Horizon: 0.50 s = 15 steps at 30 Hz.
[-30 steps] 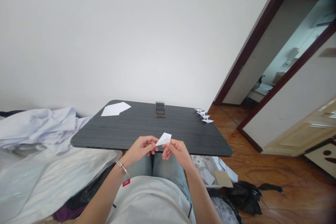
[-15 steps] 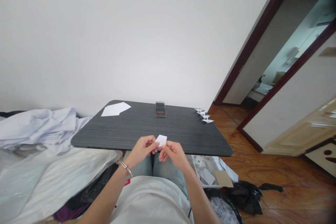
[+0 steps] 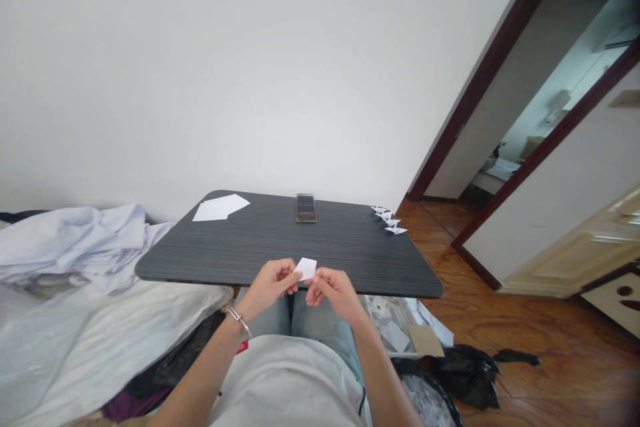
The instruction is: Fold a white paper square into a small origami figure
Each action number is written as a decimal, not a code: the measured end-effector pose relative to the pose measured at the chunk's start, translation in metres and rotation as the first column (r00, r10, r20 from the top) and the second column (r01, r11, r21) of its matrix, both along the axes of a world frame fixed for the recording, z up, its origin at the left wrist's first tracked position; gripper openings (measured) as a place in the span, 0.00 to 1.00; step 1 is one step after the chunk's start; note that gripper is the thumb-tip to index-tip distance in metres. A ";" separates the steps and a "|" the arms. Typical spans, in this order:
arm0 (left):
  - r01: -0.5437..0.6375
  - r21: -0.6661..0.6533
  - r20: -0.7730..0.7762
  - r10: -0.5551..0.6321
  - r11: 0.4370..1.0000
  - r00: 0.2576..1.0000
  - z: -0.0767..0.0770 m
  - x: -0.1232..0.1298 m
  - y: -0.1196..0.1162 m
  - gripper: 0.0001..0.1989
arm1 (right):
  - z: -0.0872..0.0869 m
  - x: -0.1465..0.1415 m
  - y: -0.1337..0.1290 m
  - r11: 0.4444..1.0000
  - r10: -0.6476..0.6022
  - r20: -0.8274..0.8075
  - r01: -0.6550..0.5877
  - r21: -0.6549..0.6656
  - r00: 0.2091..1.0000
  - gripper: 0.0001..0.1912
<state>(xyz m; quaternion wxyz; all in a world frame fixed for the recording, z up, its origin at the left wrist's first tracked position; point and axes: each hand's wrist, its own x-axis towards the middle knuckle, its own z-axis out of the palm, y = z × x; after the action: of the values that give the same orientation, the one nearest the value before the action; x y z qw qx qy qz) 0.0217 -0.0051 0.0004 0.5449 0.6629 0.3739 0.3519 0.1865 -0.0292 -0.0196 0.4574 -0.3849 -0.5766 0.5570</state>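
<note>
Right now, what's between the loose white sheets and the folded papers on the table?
In the head view, a dark-screened device sits between the white sheets and folded papers.

Creased white paper (image 3: 306, 268), smooth and matt, shows at the frame's 6 o'clock against a dark tabletop (image 3: 270, 240) with a dull, finely streaked wood-grain finish. Flat paper sheets (image 3: 220, 207) lie at the table's own 10 o'clock, crisp folded paper pieces (image 3: 396, 231) at its 2. Around the frame: wrinkled matt cloth (image 3: 85, 247) at 9 o'clock, a shiny metal bangle (image 3: 239, 317) at 7, glossy wood-grain flooring (image 3: 540, 327) at 4.
</note>
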 end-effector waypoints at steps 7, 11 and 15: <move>-0.023 -0.004 0.017 0.023 1.000 1.000 0.000 -0.003 0.002 0.15 | 0.000 0.003 0.004 0.997 -0.083 -0.080 0.083 -0.002 0.993 0.14; 0.019 -0.028 0.001 -0.019 0.999 1.000 -0.003 -0.001 0.002 0.15 | -0.001 0.002 0.005 0.991 -0.133 -0.097 0.133 -0.013 0.986 0.14; 0.095 -0.058 -0.042 -0.097 0.994 0.994 -0.003 0.002 -0.001 0.14 | -0.002 0.000 0.004 0.990 -0.137 -0.041 0.138 0.019 0.990 0.13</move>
<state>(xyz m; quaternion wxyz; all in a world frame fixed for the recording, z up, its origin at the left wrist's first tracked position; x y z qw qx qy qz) 0.0233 -0.0061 -0.0026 0.5710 0.6723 0.3633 0.2999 0.1863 -0.0248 -0.0213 0.5102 -0.4075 -0.5455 0.5254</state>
